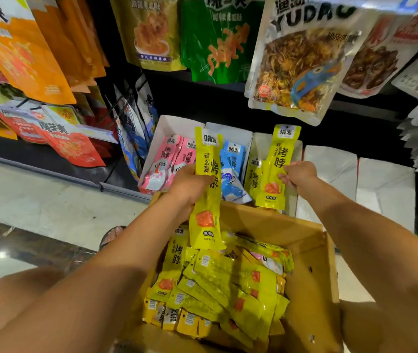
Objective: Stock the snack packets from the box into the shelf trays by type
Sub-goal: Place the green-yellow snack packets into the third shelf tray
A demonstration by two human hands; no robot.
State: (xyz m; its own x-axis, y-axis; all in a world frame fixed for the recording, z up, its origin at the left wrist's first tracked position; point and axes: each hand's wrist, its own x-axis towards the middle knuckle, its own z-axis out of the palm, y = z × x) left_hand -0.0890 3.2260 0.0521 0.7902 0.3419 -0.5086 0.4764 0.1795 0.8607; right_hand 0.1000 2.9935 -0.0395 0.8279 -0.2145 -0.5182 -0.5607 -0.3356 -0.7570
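The person is reaching over the cardboard box (312, 263), each hand lifting one snack packet. The left hand (190, 186) is curling round the middle of the first yellow packet (209, 159), holding it upright above the box's far edge. The right hand (298, 174) is pinching the second yellow packet (278, 164) by its side, fingers bunched, just in front of the yellow tray (260, 141). The heaped packets (228, 289) are lying in the box. Pink packets (169, 159) and blue packets (233, 159) are sitting in the neighbouring trays.
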